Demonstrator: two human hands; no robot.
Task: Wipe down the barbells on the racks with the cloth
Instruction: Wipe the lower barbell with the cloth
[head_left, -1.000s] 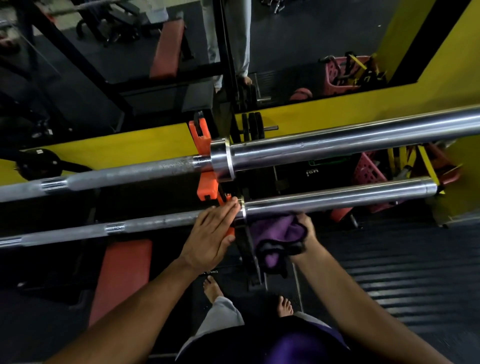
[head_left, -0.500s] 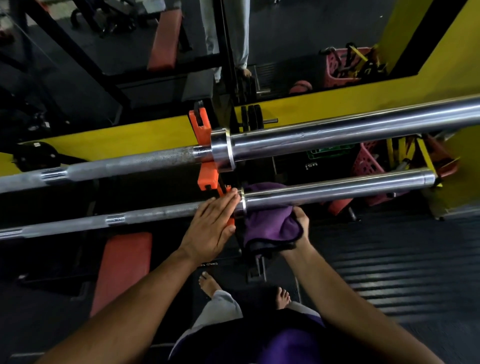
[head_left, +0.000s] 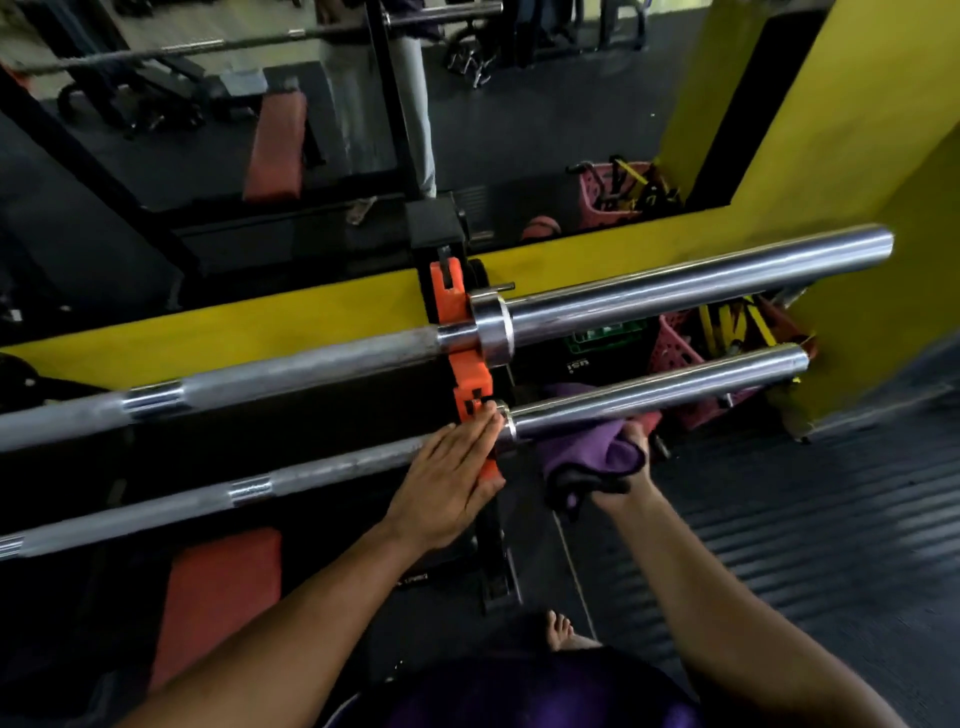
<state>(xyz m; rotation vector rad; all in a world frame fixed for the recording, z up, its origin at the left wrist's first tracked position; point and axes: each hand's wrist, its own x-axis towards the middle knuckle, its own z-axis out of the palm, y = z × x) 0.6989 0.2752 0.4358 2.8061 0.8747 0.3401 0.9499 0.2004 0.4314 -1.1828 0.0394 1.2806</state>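
Observation:
Two steel barbells lie across an orange rack hook (head_left: 470, 374). The upper barbell (head_left: 675, 291) runs above the lower barbell (head_left: 649, 395). My left hand (head_left: 452, 483) rests flat, fingers straight, on the lower bar at its collar beside the hook. My right hand (head_left: 631, 467) grips a purple cloth (head_left: 587, 452) wrapped under and around the lower bar's sleeve, just right of the collar. Most of my right hand's fingers are hidden by the cloth.
A red bench pad (head_left: 213, 597) sits below left. Pink baskets (head_left: 675, 358) with yellow straps stand behind the bars by a yellow wall (head_left: 857, 156). A mirror above reflects a bench and a standing person's legs. Ribbed black floor mat (head_left: 805, 519) lies to the right.
My right hand has slid the cloth a little to the right along the lower sleeve, and the view has tilted so both sleeve ends show. My left hand stays at the collar.

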